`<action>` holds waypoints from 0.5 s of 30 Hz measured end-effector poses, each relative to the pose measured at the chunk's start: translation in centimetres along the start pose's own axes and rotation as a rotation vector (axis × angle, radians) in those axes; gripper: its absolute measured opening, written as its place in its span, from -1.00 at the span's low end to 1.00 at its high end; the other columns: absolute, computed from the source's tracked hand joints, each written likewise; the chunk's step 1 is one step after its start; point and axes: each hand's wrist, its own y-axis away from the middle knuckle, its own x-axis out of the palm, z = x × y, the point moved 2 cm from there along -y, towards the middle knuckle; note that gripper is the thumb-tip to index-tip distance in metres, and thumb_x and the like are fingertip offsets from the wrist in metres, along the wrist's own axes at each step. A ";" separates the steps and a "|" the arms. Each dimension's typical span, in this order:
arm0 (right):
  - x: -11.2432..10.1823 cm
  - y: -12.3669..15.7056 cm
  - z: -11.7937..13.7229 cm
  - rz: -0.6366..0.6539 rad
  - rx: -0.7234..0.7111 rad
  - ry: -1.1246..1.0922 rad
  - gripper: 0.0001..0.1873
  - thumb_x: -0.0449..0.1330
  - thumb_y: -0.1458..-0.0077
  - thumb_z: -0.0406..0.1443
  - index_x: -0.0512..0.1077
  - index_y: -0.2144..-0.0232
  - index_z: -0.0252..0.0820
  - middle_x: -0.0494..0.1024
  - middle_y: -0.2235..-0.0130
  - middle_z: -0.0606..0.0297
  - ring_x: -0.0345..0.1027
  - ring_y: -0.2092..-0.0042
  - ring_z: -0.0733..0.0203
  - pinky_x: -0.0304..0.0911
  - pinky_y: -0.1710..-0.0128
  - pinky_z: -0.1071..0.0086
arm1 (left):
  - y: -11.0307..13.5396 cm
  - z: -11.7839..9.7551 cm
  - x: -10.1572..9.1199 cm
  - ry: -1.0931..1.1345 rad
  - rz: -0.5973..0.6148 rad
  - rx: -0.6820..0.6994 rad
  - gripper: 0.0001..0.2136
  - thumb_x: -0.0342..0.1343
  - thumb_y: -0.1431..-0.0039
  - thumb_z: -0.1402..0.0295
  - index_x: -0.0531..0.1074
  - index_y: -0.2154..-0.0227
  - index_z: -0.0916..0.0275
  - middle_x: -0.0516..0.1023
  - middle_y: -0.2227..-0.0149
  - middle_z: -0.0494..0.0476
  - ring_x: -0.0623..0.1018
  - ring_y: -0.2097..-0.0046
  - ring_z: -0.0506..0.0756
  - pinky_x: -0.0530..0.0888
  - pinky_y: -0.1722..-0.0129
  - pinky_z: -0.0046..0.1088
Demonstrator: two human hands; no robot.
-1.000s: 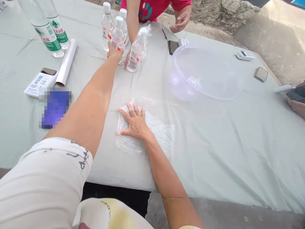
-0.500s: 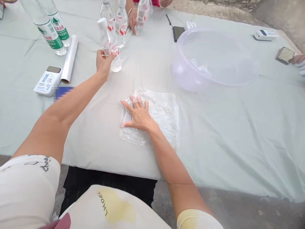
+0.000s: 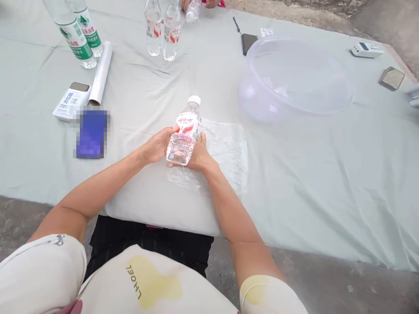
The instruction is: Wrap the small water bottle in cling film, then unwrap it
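Note:
My left hand (image 3: 159, 145) is closed around a small water bottle (image 3: 188, 124) with a white cap and a red-and-white label. The bottle is tilted, its cap pointing away from me, and clear liquid shows in its lower part. Just behind it, my right hand (image 3: 200, 155) rests on a sheet of clear plastic film (image 3: 229, 152) spread over the cloth. The bottle hides much of that hand, but the fingertips that show on either side are apart. Whether the bottle touches the right hand, I cannot tell.
Two similar bottles (image 3: 171, 35) stand farther back. To the left are large green-labelled bottles (image 3: 77, 41), a film roll (image 3: 101, 72), a white box (image 3: 72, 102) and a blurred blue item (image 3: 91, 134). A clear basin (image 3: 262, 98) stands right. Another person's hand (image 3: 211, 3) is across the table.
My left hand has brought the bottle from beside the other bottles toward me, over my right hand. My right hand has stayed on the film. The blue item is now uncovered.

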 end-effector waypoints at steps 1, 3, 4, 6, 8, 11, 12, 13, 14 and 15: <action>0.1 -0.1 0.0 0.011 0.007 0.009 0.32 0.32 0.17 0.21 -0.20 -0.43 -0.14 -0.21 -0.46 0.01 -0.55 -0.45 -0.36 -0.53 -0.32 -0.36 | 0.1 0.3 -0.5 0.018 -0.021 -0.009 -0.44 0.01 -0.14 -0.12 0.43 -0.03 0.18 0.59 0.15 0.22 0.60 0.13 0.28 0.53 0.23 -0.16; 0.0 -0.2 0.1 0.000 0.004 0.002 0.37 0.31 0.18 0.22 -0.27 -0.44 -0.19 -0.25 -0.46 -0.02 -0.58 -0.45 -0.33 -0.53 -0.31 -0.35 | 0.5 0.6 -1.5 0.057 -0.082 0.001 -0.49 0.04 -0.14 -0.06 0.43 -0.02 0.16 0.59 0.12 0.20 0.60 0.10 0.26 0.54 0.20 -0.17; 0.0 -0.2 0.1 -0.009 -0.002 -0.001 0.36 0.30 0.17 0.22 -0.28 -0.44 -0.19 -0.26 -0.46 -0.01 -0.58 -0.45 -0.31 -0.52 -0.32 -0.34 | 0.8 0.7 -2.0 0.076 -0.105 0.011 -0.51 0.05 -0.14 -0.04 0.44 -0.01 0.16 0.59 0.11 0.19 0.59 0.07 0.25 0.54 0.16 -0.18; -0.1 -0.2 0.1 -0.013 -0.004 -0.004 0.33 0.30 0.15 0.21 -0.26 -0.44 -0.15 -0.25 -0.46 0.01 -0.56 -0.46 -0.28 -0.53 -0.33 -0.31 | 1.3 0.7 -2.6 0.103 -0.115 0.013 -0.54 0.06 -0.14 -0.01 0.46 0.02 0.18 0.60 0.13 0.20 0.58 0.05 0.25 0.53 0.12 -0.19; -0.4 0.0 0.0 0.002 -0.007 -0.002 0.31 0.33 0.16 0.19 -0.22 -0.43 -0.11 -0.24 -0.46 0.04 -0.56 -0.46 -0.29 -0.54 -0.33 -0.31 | 1.6 0.7 -2.9 0.108 -0.084 -0.004 -0.56 0.09 -0.13 0.02 0.48 0.04 0.20 0.61 0.15 0.21 0.58 0.07 0.25 0.52 0.13 -0.21; -1.2 0.3 -0.4 0.046 -0.047 -0.026 0.22 0.34 0.13 0.14 -0.13 -0.42 -0.09 -0.18 -0.46 0.06 -0.50 -0.45 -0.30 -0.47 -0.35 -0.29 | 1.8 0.9 -3.0 0.080 0.003 -0.035 -0.57 0.14 -0.13 0.05 0.46 0.04 0.21 0.59 0.13 0.21 0.57 0.10 0.22 0.51 0.15 -0.24; -1.6 0.3 -0.5 0.054 -0.066 -0.040 0.13 0.30 0.06 0.12 -0.08 -0.41 -0.08 -0.12 -0.45 0.07 -0.43 -0.45 -0.29 -0.38 -0.35 -0.27 | 1.9 0.9 -2.9 0.055 0.028 -0.045 -0.57 0.15 -0.14 0.05 0.45 0.03 0.21 0.57 0.11 0.21 0.57 0.11 0.21 0.51 0.14 -0.24; -2.1 0.3 -0.6 0.058 -0.087 -0.049 0.01 0.26 -0.01 0.08 -0.01 -0.39 -0.07 -0.04 -0.43 0.09 -0.33 -0.45 -0.28 -0.27 -0.34 -0.25 | 1.9 0.9 -2.8 0.022 0.044 -0.052 -0.57 0.16 -0.13 0.06 0.44 0.02 0.22 0.56 0.08 0.21 0.56 0.10 0.20 0.50 0.13 -0.25; -2.6 0.2 -0.7 0.042 -0.100 -0.044 -0.12 0.21 -0.07 0.03 0.07 -0.36 -0.04 0.07 -0.41 0.13 -0.19 -0.42 -0.26 -0.13 -0.32 -0.21 | 1.9 0.9 -2.7 -0.021 0.048 -0.053 -0.57 0.17 -0.13 0.07 0.43 0.02 0.22 0.55 0.06 0.21 0.55 0.09 0.19 0.48 0.12 -0.27; -3.3 0.0 -0.9 0.025 -0.108 -0.038 -0.23 0.17 -0.12 -0.01 0.14 -0.33 -0.02 0.18 -0.36 0.16 -0.03 -0.38 -0.23 0.02 -0.28 -0.14 | 2.0 0.9 -2.6 -0.073 0.042 -0.053 -0.58 0.17 -0.14 0.08 0.43 0.03 0.23 0.53 0.05 0.21 0.54 0.08 0.18 0.47 0.12 -0.29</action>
